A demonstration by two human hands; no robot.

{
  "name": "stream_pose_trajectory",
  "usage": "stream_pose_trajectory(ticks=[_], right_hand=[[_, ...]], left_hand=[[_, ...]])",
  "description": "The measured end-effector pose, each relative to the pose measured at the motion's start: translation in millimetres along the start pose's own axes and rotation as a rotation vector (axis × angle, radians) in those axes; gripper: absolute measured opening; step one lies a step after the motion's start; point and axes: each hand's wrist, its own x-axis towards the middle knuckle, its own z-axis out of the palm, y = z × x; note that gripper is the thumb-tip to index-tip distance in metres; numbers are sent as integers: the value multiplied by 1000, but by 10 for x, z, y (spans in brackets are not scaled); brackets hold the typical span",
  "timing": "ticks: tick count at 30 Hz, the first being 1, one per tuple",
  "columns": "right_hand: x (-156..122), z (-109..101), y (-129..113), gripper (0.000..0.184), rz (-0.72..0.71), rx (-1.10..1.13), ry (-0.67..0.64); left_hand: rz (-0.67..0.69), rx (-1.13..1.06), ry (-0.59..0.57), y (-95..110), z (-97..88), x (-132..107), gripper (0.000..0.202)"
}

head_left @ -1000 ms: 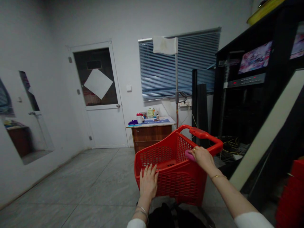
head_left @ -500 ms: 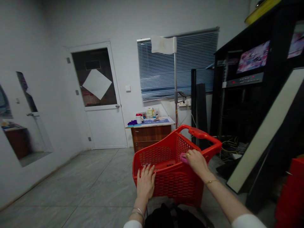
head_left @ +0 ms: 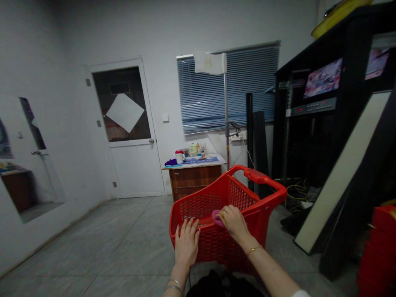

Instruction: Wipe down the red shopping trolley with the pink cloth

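The left hand [head_left: 187,243] lies with its fingers stretched and a little spread on the near rim of the red cart [head_left: 212,244], close to its left end; it is not clenched around anything. The right hand [head_left: 233,225] is closed, and it grasps the pink cloth [head_left: 217,218] between the thumb and fingers. The cloth sticks out at the left side of this hand, so it is between the two hands, at the near rim; whether it presses on the rim, I cannot tell. The cart stands under the hands and extends to the far side, with its handle [head_left: 261,176] at the right, apart from both hands.

Beyond the cart, near the far wall, there is a brown desk [head_left: 194,178]. On it are a white jar [head_left: 179,157] with red lid, and a purple cloth [head_left: 170,162] at the left. A pole [head_left: 226,99] with a white flag [head_left: 209,63] rises to the right of the desk, before the blind [head_left: 253,78]. To the far left is a white door [head_left: 136,169]; to the right, a black rack [head_left: 354,62] with screens [head_left: 323,77], and a pale panel [head_left: 343,173] leaning.
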Motion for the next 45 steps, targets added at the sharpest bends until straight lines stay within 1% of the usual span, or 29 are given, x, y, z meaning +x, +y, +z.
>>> stream_pose_trajectory(ticks=[1,4,6,8,10,13,15,17,19,21,23,24,26,27,28,29,30,31,33,34,35,36,37,39,41,42,43,44,45], right_hand=[[20,-157,241,31,32,-24,36],[52,-606,974,37,249,-148,198],[53,-773,1298,41,330,-215,171],[50,-817,1437,43,339,-248,75],[52,-786,1426,43,319,-261,-6],[61,-701,1240,44,284,-259,-41],[58,-628,1044,43,245,-239,-36],[46,-546,836,39,188,-212,-24],[31,-493,700,30,127,-183,-19],[19,-517,732,26,63,-156,-35],[14,-630,961,29,36,-145,-49],[15,-704,1121,31,55,-150,-41],[24,-838,1413,33,161,-172,8],[28,-875,1490,34,228,-188,40],[31,-882,1497,35,280,-206,67],[29,-857,1426,36,304,-220,85],[23,-803,1286,36,295,-230,92],[13,-728,1096,35,263,-236,91],[-15,-564,681,29,146,-212,59],[-28,-501,519,25,89,-194,36],[-38,-466,421,22,38,-175,13],[-43,-464,400,20,-3,-157,-7],[-43,-494,458,19,-30,-144,-19],[-29,-630,761,22,-28,-139,-22],[-5,-791,1148,30,53,-161,11],[7,-849,1298,32,107,-177,36],[15,-876,1385,34,159,-195,65],[20,-868,1396,34,204,-213,93],[20,-823,1325,33,232,-228,113]], left_hand=[[-1,14,0,-41,-5,-1,40],[-25,44,-16,-91,-25,24,39],[-75,60,-14,-4,-40,86,40],[-93,56,9,209,-43,194,45],[2,1,-3,517,-19,336,48],[92,-103,-58,986,56,549,48],[120,-154,-116,1190,95,645,47],[100,-186,-171,1272,101,692,46],[77,-200,-209,1258,72,699,46],[75,-200,-233,1202,31,685,45],[81,-198,-243,1151,2,661,45],[84,-198,-242,1136,-4,649,45],[86,-204,-231,1125,3,626,45],[84,-211,-226,1128,12,617,45],[82,-221,-223,1134,22,610,45],[80,-232,-222,1139,31,606,45],[79,-241,-224,1142,37,603,45],[79,-246,-226,1140,40,602,46],[84,-241,-238,1119,32,604,46],[86,-234,-243,1099,22,606,46],[90,-227,-247,1075,10,609,46],[93,-222,-251,1049,-3,611,46],[94,-219,-252,1023,-16,613,46],[96,-220,-250,980,-33,615,46],[94,-229,-248,959,-33,615,46],[93,-235,-243,959,-28,614,46],[91,-243,-239,964,-21,612,46],[88,-250,-234,973,-14,610,46],[83,-256,-230,983,-11,608,46]])
